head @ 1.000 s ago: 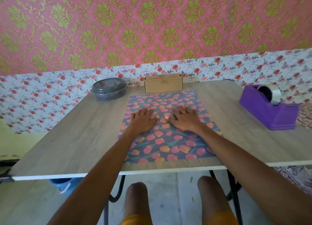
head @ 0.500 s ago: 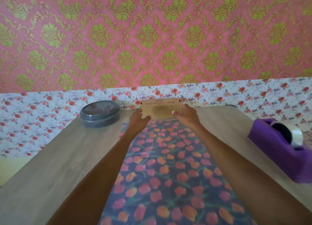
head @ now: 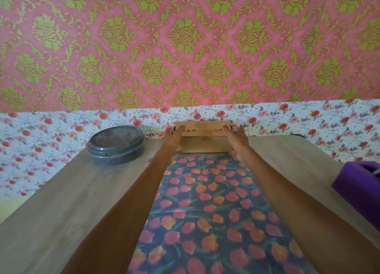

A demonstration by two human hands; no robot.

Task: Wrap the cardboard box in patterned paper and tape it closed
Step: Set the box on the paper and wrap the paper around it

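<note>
The box [head: 203, 139] is being held at the far edge of the table [head: 61, 201], about midway along it and just beyond the far edge of the paper [head: 205, 201]. The left hand [head: 173, 137] is gripping its left end and the right hand [head: 236, 137] is gripping its right end. Their fingers are reaching over the top corners, so the box is lying directly between the two hands.

The hands are covering both ends of the box, and the thumbs are blurring out against its front face. It cannot be told whether the box is resting on the table or raised off it. Small printed marks are showing on its top, too small to read. The forearms are hiding parts of the paper's side edges, and its near edge is running out of view. A purple dispenser [head: 357, 187] near the right edge is being cut off by the frame.

The table is showing a pale wood grain. The paper, dark with pink and orange tulips, is lying flat down its middle. A grey lidded tub [head: 116, 144] is standing at the far left corner, apart from the box. The wall [head: 185, 47] behind is showing pink and green damask above a white floral band.
</note>
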